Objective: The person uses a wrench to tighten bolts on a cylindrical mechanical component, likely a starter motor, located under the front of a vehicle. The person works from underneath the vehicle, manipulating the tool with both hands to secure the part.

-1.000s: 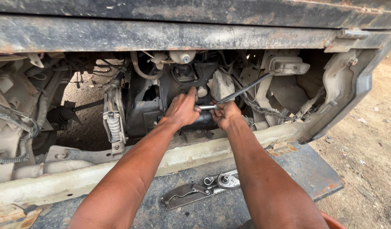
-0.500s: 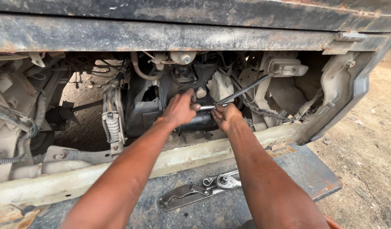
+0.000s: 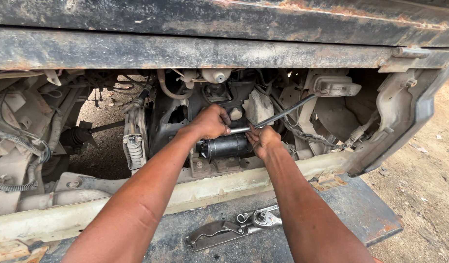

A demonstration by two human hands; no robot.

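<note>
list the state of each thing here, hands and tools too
left hand: closed on the near end of the wrench
right hand: gripping the wrench shaft
wrench: held, angled up to the right
black cylinder: lying sideways under the hands
ratchet: lying loose on the plate

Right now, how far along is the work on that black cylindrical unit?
Done: the bay is open and the black cylindrical unit exposed. In hand: left hand and right hand both grip a long-handled wrench above it. Left: the unit sits mounted; a ratchet tool lies unused.
</note>
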